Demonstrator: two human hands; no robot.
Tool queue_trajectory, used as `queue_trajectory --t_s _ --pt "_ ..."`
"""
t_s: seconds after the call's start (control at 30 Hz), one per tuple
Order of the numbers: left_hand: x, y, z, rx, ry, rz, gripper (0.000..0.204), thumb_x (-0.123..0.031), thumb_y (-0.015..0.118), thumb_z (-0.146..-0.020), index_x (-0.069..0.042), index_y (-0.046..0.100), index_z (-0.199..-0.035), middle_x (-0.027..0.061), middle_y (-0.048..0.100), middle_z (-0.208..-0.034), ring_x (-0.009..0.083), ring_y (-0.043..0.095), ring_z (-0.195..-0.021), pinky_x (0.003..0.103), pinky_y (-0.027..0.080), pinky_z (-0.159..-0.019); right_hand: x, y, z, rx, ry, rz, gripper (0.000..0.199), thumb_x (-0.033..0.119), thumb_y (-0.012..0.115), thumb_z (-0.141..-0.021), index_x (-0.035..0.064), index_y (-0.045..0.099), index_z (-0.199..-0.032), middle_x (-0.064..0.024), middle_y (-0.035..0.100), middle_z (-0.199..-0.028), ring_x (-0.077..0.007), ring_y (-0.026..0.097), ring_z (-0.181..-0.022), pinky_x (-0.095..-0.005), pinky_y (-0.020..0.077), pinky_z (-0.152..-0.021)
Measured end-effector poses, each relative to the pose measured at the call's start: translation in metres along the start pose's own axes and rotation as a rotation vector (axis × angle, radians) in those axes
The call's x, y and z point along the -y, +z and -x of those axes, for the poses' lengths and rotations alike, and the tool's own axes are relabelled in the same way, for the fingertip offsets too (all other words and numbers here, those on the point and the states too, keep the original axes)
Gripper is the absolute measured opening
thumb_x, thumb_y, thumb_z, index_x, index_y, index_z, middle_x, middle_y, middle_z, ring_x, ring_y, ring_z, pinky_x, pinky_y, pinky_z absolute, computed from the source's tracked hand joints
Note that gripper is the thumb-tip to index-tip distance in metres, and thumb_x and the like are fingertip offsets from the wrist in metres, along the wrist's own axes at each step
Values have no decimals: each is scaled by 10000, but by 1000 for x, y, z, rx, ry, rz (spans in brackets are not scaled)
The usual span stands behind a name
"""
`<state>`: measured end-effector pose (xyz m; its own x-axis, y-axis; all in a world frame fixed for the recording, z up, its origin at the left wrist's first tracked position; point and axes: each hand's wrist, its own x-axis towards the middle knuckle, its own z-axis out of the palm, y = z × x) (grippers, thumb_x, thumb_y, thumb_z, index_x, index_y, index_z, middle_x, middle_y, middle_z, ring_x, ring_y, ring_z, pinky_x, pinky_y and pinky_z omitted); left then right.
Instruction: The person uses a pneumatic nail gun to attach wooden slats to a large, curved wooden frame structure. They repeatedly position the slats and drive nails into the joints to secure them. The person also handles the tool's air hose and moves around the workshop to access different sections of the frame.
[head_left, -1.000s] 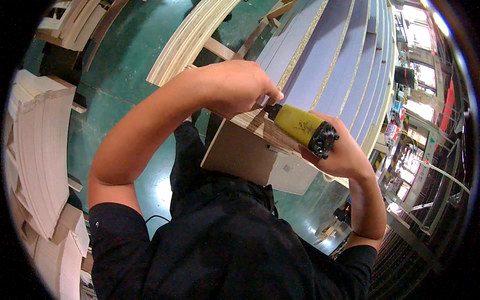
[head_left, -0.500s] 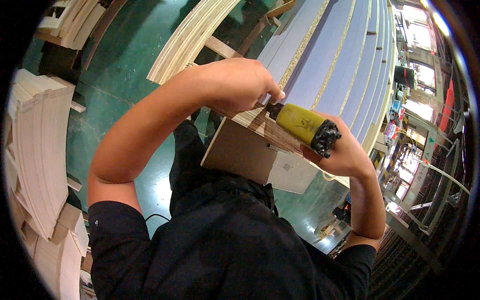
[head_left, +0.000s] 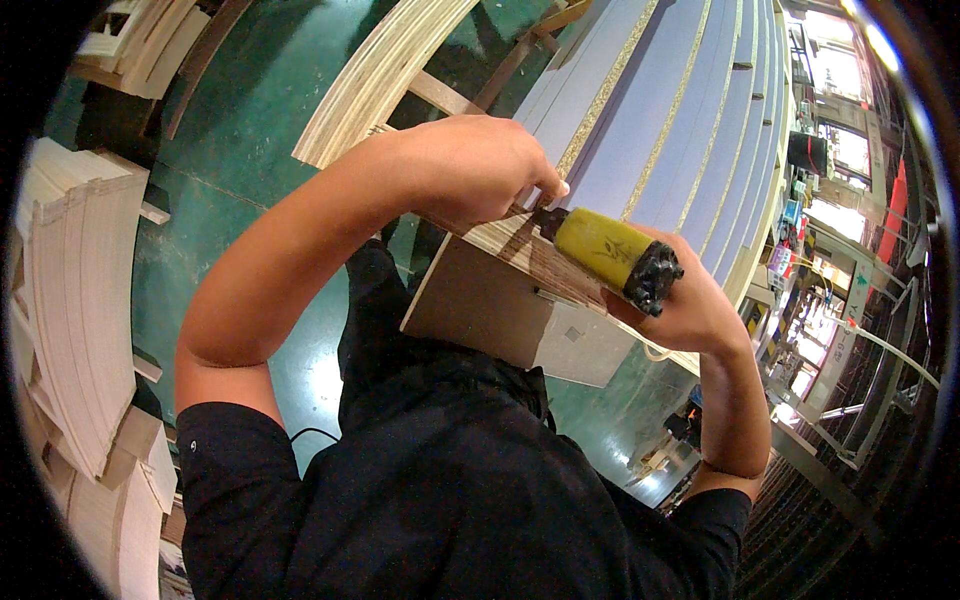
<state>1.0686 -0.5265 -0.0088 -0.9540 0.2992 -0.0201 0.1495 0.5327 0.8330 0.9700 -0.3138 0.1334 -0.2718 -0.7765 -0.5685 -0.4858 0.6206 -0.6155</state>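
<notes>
Smooth, glossy green floor (head_left: 245,130) spreads beneath long lilac panels (head_left: 615,150), flat-faced and divided by gritty, speckled tan bands (head_left: 608,90). At far left stand pale curved wooden pieces (head_left: 85,290), thin and tightly stacked; nearer, a bowed bundle of layered strips (head_left: 385,80) shows streaky grain. A flat brown-and-grey board (head_left: 480,305) sits lower, before the person. The left hand (head_left: 480,165) bends over the panels' near end, one finger pointing down beside the tool's nose — whether its hidden fingers hold anything, I cannot tell. The right hand (head_left: 690,305) grips the yellow tool (head_left: 600,245) — barrel-shaped, with a knobbly black cap — at that same edge.
</notes>
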Motion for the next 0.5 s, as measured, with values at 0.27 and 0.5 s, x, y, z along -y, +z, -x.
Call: queue_trajectory --t_s 0.27,0.5 --pt "-7 -7 1 27 -13 -15 491 64 530 -851 -104 701 -1280 210 729 -1095 374 699 -1028 446 543 -893 -2 1 0 -9 -13 -5 387 61 734 -734 -7 634 -1102 -170 690 -945 -270 675 -890 -378 528 -823" --pt "-1 -2 0 4 12 -34 490 57 566 -837 -121 703 -1273 194 710 -1062 373 689 -992 447 539 -862 4 0 0 -4 28 -23 398 58 733 -735 -2 637 -1117 -174 695 -959 -277 680 -899 -377 532 -833"
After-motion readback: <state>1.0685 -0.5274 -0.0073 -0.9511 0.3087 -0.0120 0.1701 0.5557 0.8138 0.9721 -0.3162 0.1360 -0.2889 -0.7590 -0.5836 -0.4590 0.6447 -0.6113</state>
